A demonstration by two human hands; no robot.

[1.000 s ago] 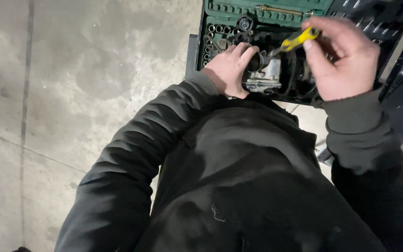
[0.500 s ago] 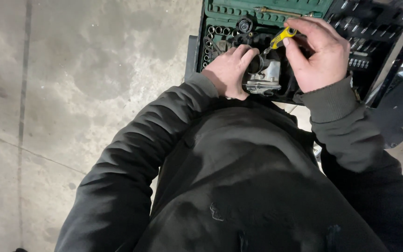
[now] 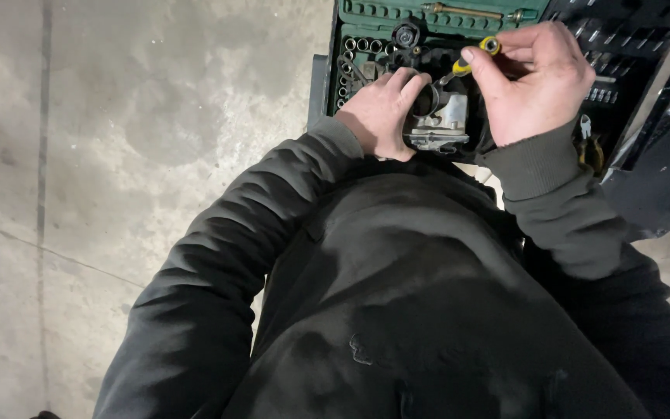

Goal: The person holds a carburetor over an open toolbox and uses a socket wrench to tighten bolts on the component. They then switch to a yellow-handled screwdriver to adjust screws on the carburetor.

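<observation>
My left hand [image 3: 381, 112] grips a small grey metal engine part [image 3: 437, 120] with a round black opening, held close to my chest. My right hand [image 3: 537, 81] is closed around a screwdriver with a yellow and black handle [image 3: 478, 56]; its thin shaft angles down to the top of the metal part. Both hands hover just over an open green socket set case [image 3: 366, 31]. Dark jacket sleeves cover both arms.
The green case holds rows of sockets, a ratchet head [image 3: 406, 35] and a brass-coloured extension bar [image 3: 467, 12]. A dark lid or second tray [image 3: 653, 140] rises at the right. Grey concrete floor [image 3: 118, 155] with seams lies to the left.
My right hand has shifted left and down with the screwdriver, bringing its tip onto the metal part. My left hand keeps holding the part in the same place.
</observation>
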